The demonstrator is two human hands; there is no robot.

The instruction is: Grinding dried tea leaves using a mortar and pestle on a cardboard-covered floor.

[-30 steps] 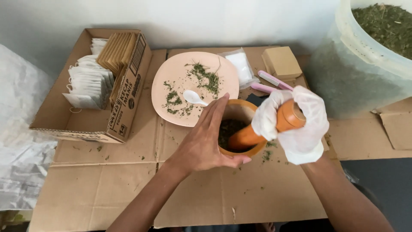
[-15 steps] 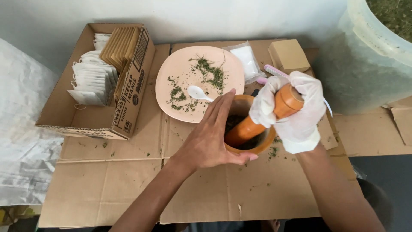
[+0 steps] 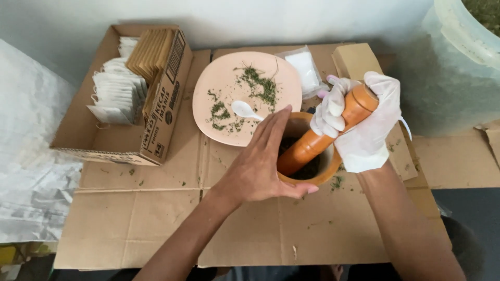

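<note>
The gloved right hand [image 3: 359, 122] grips the orange pestle [image 3: 323, 136], tilted into the wooden mortar [image 3: 312, 166]; the bare left hand [image 3: 260, 164], fingers extended, cups the mortar's side, just below the pink plate [image 3: 224, 83].

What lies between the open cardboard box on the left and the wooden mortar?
In the head view, the pink plate lies between the cardboard box and the mortar, carrying green herb bits and a white spoon.
</note>
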